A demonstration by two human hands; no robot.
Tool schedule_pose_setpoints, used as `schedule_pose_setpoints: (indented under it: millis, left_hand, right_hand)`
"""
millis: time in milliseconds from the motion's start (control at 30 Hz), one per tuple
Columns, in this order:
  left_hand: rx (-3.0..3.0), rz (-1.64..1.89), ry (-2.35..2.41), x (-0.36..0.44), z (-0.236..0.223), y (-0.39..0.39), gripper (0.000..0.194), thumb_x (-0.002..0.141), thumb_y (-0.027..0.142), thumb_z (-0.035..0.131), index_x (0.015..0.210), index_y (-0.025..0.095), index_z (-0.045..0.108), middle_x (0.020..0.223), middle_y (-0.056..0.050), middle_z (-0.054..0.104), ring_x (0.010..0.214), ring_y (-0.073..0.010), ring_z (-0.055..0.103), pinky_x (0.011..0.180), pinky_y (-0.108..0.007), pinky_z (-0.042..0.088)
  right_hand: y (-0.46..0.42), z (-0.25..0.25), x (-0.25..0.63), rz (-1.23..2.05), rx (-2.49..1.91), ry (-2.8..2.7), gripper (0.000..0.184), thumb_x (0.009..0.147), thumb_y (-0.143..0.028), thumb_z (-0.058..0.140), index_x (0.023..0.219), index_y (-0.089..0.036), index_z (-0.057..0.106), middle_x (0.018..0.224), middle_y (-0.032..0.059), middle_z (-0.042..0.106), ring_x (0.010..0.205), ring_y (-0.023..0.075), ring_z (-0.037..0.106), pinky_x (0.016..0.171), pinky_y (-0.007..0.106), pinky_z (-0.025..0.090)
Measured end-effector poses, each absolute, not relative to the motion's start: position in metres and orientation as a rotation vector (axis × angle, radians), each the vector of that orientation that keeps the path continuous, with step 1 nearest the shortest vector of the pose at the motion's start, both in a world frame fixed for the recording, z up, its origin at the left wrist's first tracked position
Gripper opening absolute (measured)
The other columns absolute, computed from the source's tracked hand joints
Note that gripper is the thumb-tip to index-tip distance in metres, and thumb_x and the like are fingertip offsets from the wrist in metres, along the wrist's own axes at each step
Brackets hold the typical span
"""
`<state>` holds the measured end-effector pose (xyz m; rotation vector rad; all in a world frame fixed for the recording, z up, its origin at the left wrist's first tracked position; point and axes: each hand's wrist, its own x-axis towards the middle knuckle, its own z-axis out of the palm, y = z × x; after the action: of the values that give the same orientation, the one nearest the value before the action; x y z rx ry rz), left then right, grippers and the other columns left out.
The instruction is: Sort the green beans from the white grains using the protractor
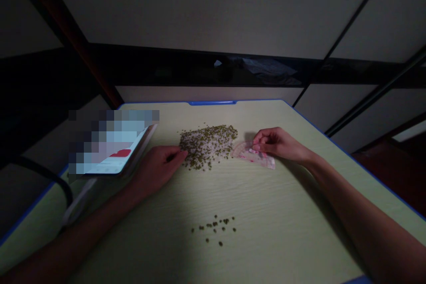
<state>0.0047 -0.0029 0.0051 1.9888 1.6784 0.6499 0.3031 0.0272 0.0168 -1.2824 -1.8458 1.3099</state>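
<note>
A spread pile of green mung beans mixed with small whitish grains, perhaps rice, lies mid-table. My left hand rests at the pile's left edge, thumb and forefinger pinched together by the beans; whatever is between the fingertips is too small to make out. Right of the pile, a small clear plastic bag with pink print lies flat. Over its upper part is my right hand, fingers closed in a pinch, with a few whitish bits beneath the fingertips. Several separate green beans are scattered nearer me.
On the left, a lit tablet or phone, partly blurred out, leans beside my left forearm. A dark cable curves near it. The pale table has a blue rim and a blue handle at the far edge, close to light panels.
</note>
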Motion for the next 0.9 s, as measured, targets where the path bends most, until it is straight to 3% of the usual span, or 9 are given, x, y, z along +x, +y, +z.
schedule_pose_setpoints:
  millis: [400,667,900]
  left_hand:
    - [2.004,0.630,1.695,0.007,0.006,-0.003,0.037,0.075,0.045,0.037,0.048,0.020,0.032,0.049,0.005,0.030,0.049,-0.0105,0.033,0.048,-0.024,0.023]
    - [2.010,0.647,1.685,0.005,0.005,-0.003,0.036,0.075,0.043,0.038,0.049,0.020,0.032,0.049,0.006,0.030,0.049,-0.0103,0.033,0.049,-0.024,0.023]
    - [2.006,0.670,1.665,0.006,0.005,-0.004,0.037,0.075,0.043,0.038,0.048,0.020,0.031,0.048,0.005,0.031,0.050,-0.0105,0.033,0.049,-0.024,0.023]
  right_hand:
    - [0.013,0.013,0.277,1.486,-1.148,-2.033,0.023,0.068,-0.030,0.068,0.070,-0.013,0.053,0.051,-0.0029,0.055,0.045,0.0056,0.046,0.043,0.018,0.031]
    - [-0.010,0.010,0.251,1.644,-1.061,-2.056,0.020,0.070,-0.022,0.065,0.066,-0.014,0.047,0.049,-0.0065,0.049,0.041,0.0020,0.037,0.037,0.015,0.026]
    - [-0.025,0.013,0.236,1.710,-1.040,-2.041,0.017,0.070,-0.019,0.065,0.066,-0.014,0.049,0.050,-0.0055,0.052,0.039,0.0017,0.039,0.036,0.014,0.028]
